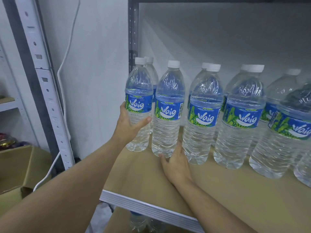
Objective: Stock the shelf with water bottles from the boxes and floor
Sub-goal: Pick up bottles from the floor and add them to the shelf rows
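Note:
Several clear water bottles with blue labels and white caps stand upright in rows on the tan shelf board (151,179). My left hand (128,122) grips the leftmost front bottle (138,91) around its middle, thumb across the front below the label. My right hand (175,163) is at the base of the second front bottle (169,105), fingers curled round its lower right side and thumb under its bottom edge. More bottles (242,115) fill the shelf to the right, with others behind them.
The shelf's grey upright (133,31) rises behind the left bottles, another perforated post (42,78) stands at left. An open cardboard box (20,167) sits on the floor at lower left, with a white cable (63,68) along the wall. Bottles (139,222) lie under the shelf.

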